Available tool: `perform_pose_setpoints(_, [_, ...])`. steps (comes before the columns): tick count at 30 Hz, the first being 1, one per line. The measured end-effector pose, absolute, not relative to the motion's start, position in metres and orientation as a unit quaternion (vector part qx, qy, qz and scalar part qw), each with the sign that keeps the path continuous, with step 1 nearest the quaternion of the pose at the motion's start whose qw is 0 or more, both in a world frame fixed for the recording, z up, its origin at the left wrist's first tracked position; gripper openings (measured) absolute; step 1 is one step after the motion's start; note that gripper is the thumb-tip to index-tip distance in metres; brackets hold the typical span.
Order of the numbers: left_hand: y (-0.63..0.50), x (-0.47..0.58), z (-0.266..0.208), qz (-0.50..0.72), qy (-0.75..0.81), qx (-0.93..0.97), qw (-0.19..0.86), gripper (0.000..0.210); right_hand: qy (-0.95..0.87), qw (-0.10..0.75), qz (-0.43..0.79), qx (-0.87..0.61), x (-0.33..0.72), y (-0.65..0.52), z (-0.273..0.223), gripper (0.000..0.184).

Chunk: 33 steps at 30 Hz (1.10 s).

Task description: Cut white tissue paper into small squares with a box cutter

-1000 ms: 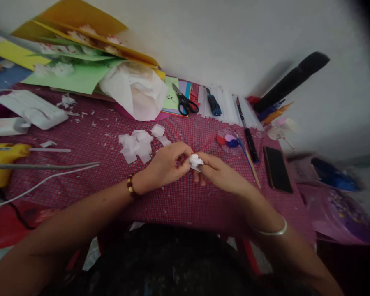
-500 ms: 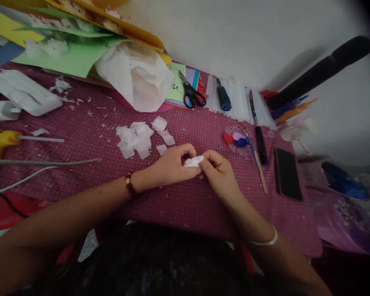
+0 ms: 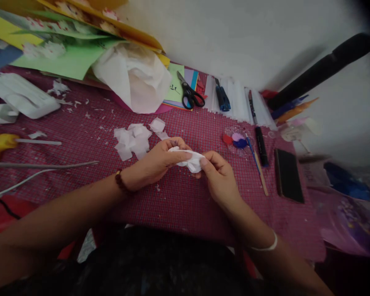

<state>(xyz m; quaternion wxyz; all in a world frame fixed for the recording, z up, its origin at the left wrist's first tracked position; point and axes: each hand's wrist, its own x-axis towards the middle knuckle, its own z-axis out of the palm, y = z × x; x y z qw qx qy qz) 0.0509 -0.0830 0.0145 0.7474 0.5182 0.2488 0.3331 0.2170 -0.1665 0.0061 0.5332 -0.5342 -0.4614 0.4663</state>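
A crumpled piece of white tissue paper (image 3: 191,161) is stretched between my two hands, above the front of the table. My left hand (image 3: 160,160) pinches its left end, the thumb lying over the paper. With thumb and fingertips, my right hand (image 3: 220,176) grips the right end. Beyond my left hand lies a loose pile of small white paper squares (image 3: 131,139), one of them partly hidden by that hand.
Black-handled scissors (image 3: 189,92) rest on coloured paper at the back, beside a blue cutter (image 3: 222,98). Paint blobs (image 3: 236,139), a brush (image 3: 255,160), a black marker (image 3: 261,146) and a phone (image 3: 289,174) lie to the right. A yellow glue gun (image 3: 0,148) is far left.
My left hand has shifted left, its thumb now over the paper. More of the white tissue shows between my hands, spread wider. My right hand has hardly moved.
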Motion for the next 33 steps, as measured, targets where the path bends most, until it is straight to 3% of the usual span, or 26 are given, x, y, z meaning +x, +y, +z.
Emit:
perform_pose_setpoints(5, [-0.072,0.04,0.02,0.263,0.21,0.508,0.793,0.023,-0.432,0.549,0.456,-0.551,0.222,-0.166,0.002,0.026])
perform_pose_setpoints(10, [-0.07,0.034,0.016,0.176,0.222,0.665,0.691,0.02,-0.435,0.553,0.43,-0.565,0.225,-0.168,0.009,0.021])
perform_pose_setpoints(17, [-0.057,0.032,0.017,0.365,0.258,0.542,0.712,0.01,-0.362,0.626,0.422,-0.546,0.234,-0.163,0.021,0.018])
perform_pose_setpoints(20, [-0.05,0.029,0.017,0.416,0.26,0.5,0.714,0.007,-0.388,0.538,0.498,-0.558,0.241,-0.161,0.016,0.015])
perform_pose_setpoints(22, [-0.049,0.028,0.015,0.426,0.265,0.519,0.692,0.016,-0.428,0.482,0.541,-0.54,0.243,-0.162,0.015,0.013])
perform_pose_setpoints(27, [-0.067,0.036,0.018,0.43,0.312,0.59,0.608,0.038,-0.531,0.456,0.554,-0.452,0.232,-0.17,0.018,0.076])
perform_pose_setpoints(30, [-0.084,0.044,0.024,0.429,0.319,0.583,0.612,0.03,-0.557,0.466,0.47,-0.502,0.221,-0.173,0.014,0.094])
perform_pose_setpoints(31, [-0.089,0.046,0.026,0.415,0.319,0.576,0.627,0.026,-0.551,0.477,0.437,-0.527,0.219,-0.173,0.012,0.089])
perform_pose_setpoints(33, [-0.096,0.049,0.027,0.379,0.319,0.553,0.67,0.022,-0.52,0.501,0.389,-0.572,0.22,-0.171,0.01,0.056])
